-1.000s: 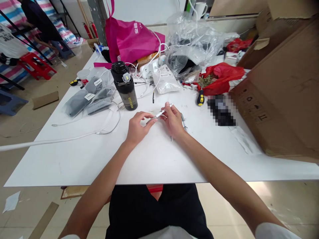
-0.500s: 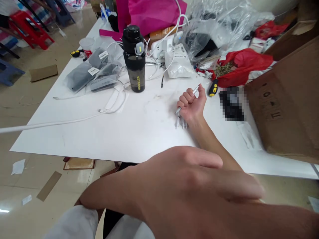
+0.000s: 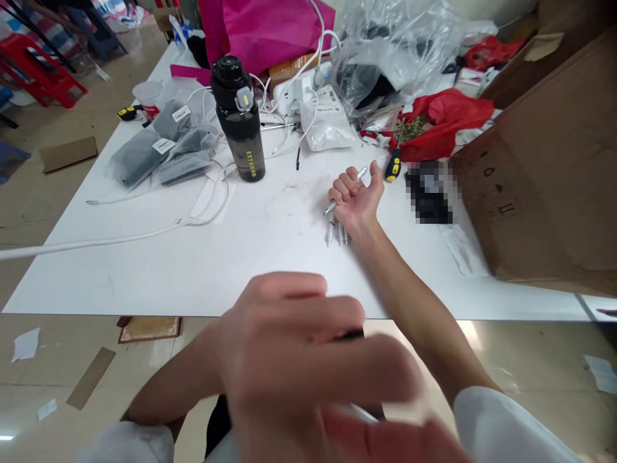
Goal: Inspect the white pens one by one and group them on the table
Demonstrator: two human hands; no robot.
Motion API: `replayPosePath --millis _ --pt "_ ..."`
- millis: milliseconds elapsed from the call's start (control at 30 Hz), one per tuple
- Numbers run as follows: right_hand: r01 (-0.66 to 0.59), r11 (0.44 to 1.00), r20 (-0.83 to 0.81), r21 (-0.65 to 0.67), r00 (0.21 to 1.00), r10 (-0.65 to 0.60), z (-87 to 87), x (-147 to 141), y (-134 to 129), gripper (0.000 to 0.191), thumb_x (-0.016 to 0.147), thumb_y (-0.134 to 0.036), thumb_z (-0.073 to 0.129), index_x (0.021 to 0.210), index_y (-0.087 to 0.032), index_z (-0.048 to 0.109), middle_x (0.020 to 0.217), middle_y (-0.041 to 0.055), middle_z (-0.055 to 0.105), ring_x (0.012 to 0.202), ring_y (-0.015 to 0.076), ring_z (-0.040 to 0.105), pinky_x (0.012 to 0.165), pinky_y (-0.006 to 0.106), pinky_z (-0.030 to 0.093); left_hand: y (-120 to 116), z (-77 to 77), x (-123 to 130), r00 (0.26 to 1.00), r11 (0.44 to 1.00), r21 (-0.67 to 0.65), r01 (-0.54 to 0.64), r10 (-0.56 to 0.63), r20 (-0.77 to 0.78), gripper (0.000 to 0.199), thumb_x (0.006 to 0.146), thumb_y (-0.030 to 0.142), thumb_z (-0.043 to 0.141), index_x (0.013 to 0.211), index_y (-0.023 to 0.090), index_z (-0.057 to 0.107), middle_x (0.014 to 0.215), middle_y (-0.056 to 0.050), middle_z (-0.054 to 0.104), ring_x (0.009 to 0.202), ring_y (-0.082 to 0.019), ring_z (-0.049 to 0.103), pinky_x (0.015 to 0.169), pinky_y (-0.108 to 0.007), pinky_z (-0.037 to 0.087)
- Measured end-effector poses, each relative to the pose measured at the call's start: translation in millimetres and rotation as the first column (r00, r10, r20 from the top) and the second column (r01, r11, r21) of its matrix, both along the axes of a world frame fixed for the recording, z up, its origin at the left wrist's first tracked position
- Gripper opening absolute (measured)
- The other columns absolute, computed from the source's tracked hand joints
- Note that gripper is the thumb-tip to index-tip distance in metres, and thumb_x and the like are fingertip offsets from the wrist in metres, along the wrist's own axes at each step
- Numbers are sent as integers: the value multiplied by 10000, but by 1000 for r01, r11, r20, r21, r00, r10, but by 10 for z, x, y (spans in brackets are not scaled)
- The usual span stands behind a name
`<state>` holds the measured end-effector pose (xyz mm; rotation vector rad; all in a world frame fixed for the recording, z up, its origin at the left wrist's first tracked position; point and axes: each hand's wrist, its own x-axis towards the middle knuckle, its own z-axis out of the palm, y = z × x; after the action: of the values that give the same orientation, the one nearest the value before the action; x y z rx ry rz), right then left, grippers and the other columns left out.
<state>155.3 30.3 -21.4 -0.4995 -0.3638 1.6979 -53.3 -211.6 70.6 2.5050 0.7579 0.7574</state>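
A slim silver-tipped white pen-like rod (image 3: 360,173) sits in the right hand (image 3: 354,199), fingers curled closed around it, hand resting on the white tabletop (image 3: 202,283). Small clear-and-silver parts (image 3: 336,233) lie just beside the wrist; wrist drag could scatter them. A loose curl could drop the rod. The left hand (image 3: 308,366) is raised and motion-blurred, fingers apparently apart; contents can't be told.
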Motion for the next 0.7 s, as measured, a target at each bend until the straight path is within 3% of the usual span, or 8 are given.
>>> replayPosePath --millis 67,133,200,233,333,533,633,700 --pt "-1 1000 -11 7 1000 1 1 2 1 525 1030 -621 580 718 -269 346 552 -112 157 463 115 133 423 239 193 343 -76 77 929 973 154 -175 111 352 377 993 648 635 833 318 723 652 -15 655 621 -199 625 583 -403 491" --pt "-2 1000 -36 2 999 2 2 7 2 508 1042 -579 567 708 -267 344 549 -114 155 454 112 130 415 236 191 756 -165 66 926 992 126 -1 -47 375 327 1017 532 672 840 266 743 639 -3 678 573 -154 620 565 -341 479" --pt "-7 1000 -64 -6 998 7 1 13 2 504 1032 -555 582 698 -271 333 541 -116 141 447 112 120 402 236 179 1157 -277 -23 904 996 -82 33 5 428 507 1101 514 522 768 215 760 590 -27 675 541 -142 616 558 -309 474" --pt "-10 1000 -77 -12 997 9 2 16 1 505 1025 -547 589 694 -272 324 537 -117 132 445 112 116 395 238 173 1334 -344 -79 889 967 -253 -23 135 437 624 1131 536 437 733 191 772 574 -50 674 515 -139 596 541 -306 454" --pt "-20 999 -98 -40 995 16 14 25 -9 504 1036 -537 554 688 -272 303 531 -115 129 437 111 112 384 243 176 1740 -582 -217 741 806 -578 -130 466 484 778 1107 648 397 608 169 753 468 -68 588 439 -136 499 479 -307 362" --pt "-6 1000 10 18 1000 6 81 -29 -4 548 1015 -631 642 718 -267 360 556 -104 210 459 113 228 420 234 296 2050 -915 -356 406 614 -774 -154 754 517 690 972 737 577 545 202 660 416 -10 447 395 -102 384 451 -286 271" --pt "24 992 161 124 986 -44 76 -121 17 552 1003 -677 671 755 -259 410 618 -72 349 551 128 414 544 239 447 2033 -909 -420 339 584 -802 -125 785 519 618 946 705 641 575 210 642 442 19 427 406 -93 382 464 -278 280" --pt "55 969 355 242 924 -141 45 -190 6 552 1005 -769 611 820 -265 482 710 -40 462 666 151 521 637 262 502 2003 -880 -433 320 593 -795 -129 784 532 586 929 684 683 586 211 636 456 28 429 417 -91 383 470 -276 282"
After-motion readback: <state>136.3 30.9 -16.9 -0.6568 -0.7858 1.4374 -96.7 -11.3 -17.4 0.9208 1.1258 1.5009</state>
